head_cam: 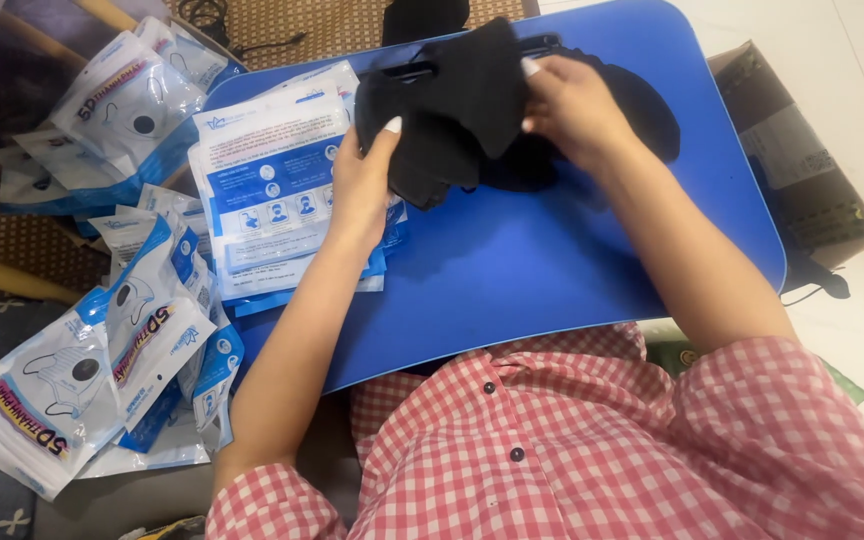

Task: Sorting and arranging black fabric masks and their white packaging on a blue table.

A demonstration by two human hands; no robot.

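A bunch of black face masks [452,110] is held above the blue lap table [552,260]. My left hand [362,185] grips the bunch from its left side, thumb up against the fabric. From the right, my right hand [572,100] pinches the top mask's edge. More black masks [642,105] lie on the table behind my right hand. A stack of white and blue mask pouches [272,190] lies flat on the table's left part, just beside my left hand.
Several filled mask pouches [102,370] are heaped on the floor at the left, more pouches [122,110] at the upper left. A brown cardboard box [802,170] stands right of the table. A black cable [822,285] runs by the box.
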